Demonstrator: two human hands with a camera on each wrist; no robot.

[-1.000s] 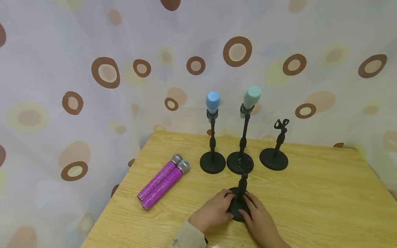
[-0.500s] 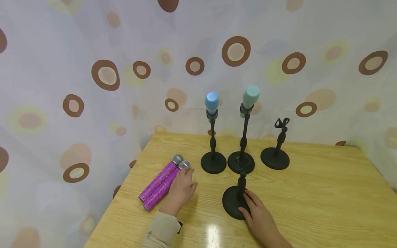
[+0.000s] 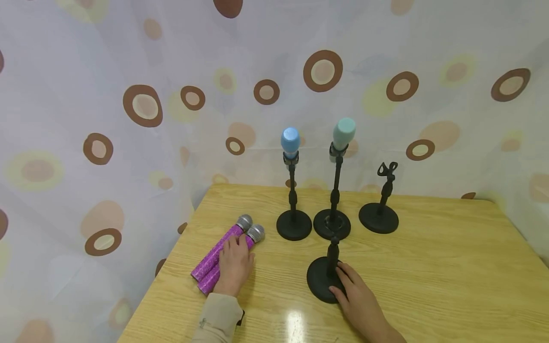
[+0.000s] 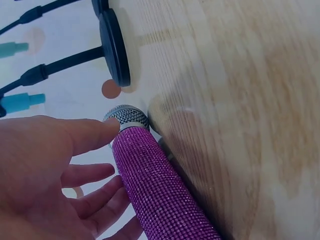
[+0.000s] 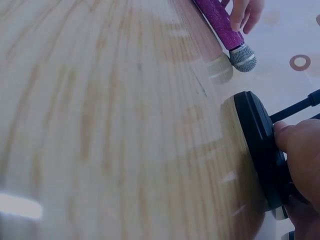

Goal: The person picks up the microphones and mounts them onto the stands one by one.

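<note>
Two purple glittery microphones with silver mesh heads lie side by side on the table, the far microphone (image 3: 214, 255) and the near microphone (image 3: 208, 281). My left hand (image 3: 235, 264) is over the near one. In the left wrist view its thumb reaches the collar below the mesh head, and the other fingers lie loosely along the far side, partly hidden by the purple handle (image 4: 160, 187). My right hand (image 3: 362, 302) holds the round base of a short black microphone stand (image 3: 321, 281), thumb and fingers at its right side.
Behind stand a microphone stand (image 3: 293, 225) bearing a blue microphone (image 3: 290, 139), another stand (image 3: 336, 195) bearing a mint-green microphone (image 3: 344, 133), and a short stand (image 3: 379, 218) with an unfilled clip. A patterned curtain (image 3: 180, 157) hangs behind the wooden table (image 3: 437, 271).
My left hand has left the front stand's base and moved left onto the near purple microphone. My right hand stays at the base, and the stand has shifted slightly left in view.
</note>
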